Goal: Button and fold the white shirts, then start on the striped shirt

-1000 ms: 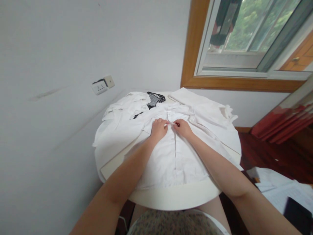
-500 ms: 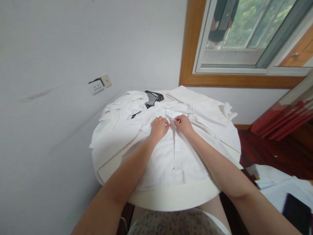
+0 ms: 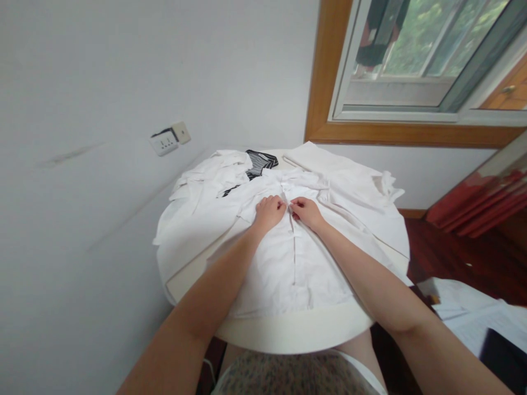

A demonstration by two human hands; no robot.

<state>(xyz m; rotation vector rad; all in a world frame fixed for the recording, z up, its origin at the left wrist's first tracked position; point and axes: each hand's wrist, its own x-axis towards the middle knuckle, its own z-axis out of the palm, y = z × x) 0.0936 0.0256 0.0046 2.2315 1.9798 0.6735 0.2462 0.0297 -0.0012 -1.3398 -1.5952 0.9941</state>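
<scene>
A white shirt lies spread over a round table, its collar away from me and its front placket running toward me. My left hand pinches the left edge of the placket just below the collar. Close beside it, my right hand is closed on the other front edge, thumb and forefinger together. The two sets of fingertips nearly meet at the opening. Whether a button sits between them is too small to make out. Below the hands the placket lies as a thin dark slit.
The round white table carries more white garments at the back left and a black-and-white striped cloth. A wall socket is on the left wall. Papers and a dark flat object lie low at the right.
My right hand has moved slightly left, closing the gap to my left hand and drawing the shirt's front edges nearer. The view has shifted a little.
</scene>
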